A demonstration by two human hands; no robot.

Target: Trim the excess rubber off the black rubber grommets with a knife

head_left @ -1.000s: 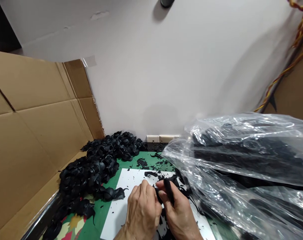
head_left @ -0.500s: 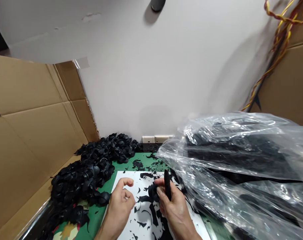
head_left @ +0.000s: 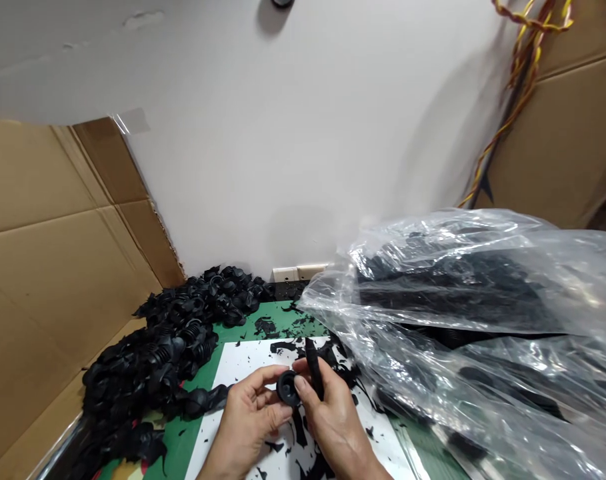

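Ring (head_left: pixel 285 387), pinched in my right hand (head_left: pixel 335 417), left hand (head_left: pixel 247 417) curled close, hold unclear, seems mid-positioning over the board (head_left: pixel 235 360) toward its far edge, needing steadiness.

Both hands meet over a white sheet (head_left: pixel 227 367) strewn with black scraps (head_left: pixel 300 430). The right hand (head_left: pixel 335 413) pinches a round black piece (head_left: pixel 287 389), its hollow side showing, and also holds a dark stick-like tool (head_left: pixel 313 368) (tip pointing up). The left hand (head_left: pixel 253 417) curls beside the piece. Ribbed black parts (head_left: pixel 167 353) lie heaped left; a clear plastic bag (head_left: pixel 457 287) sprawls right.
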